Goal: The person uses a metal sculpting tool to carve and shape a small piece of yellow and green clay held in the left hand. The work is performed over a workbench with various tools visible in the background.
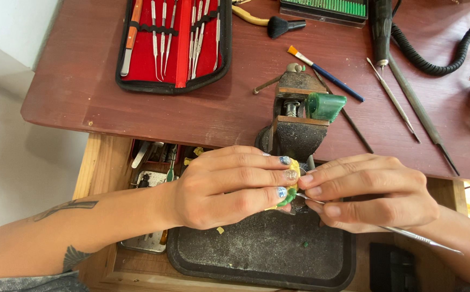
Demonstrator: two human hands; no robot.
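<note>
- Your left hand [229, 186] is curled tight round a small yellow-green piece [290, 184], dead centre of the frame, just below the bench vise [299, 116].
- Your right hand [375, 192] pinches a thin metal carving tool [408, 233]. Its long axis runs from lower right up-left, tip touching the piece.
- So the piece sits just left of your right fingers, over the black tray [262, 254].
- Red tool case [173, 43] is upper left, well apart.

vise [297, 127] blocks ahead — tray [246, 254] open below
</note>
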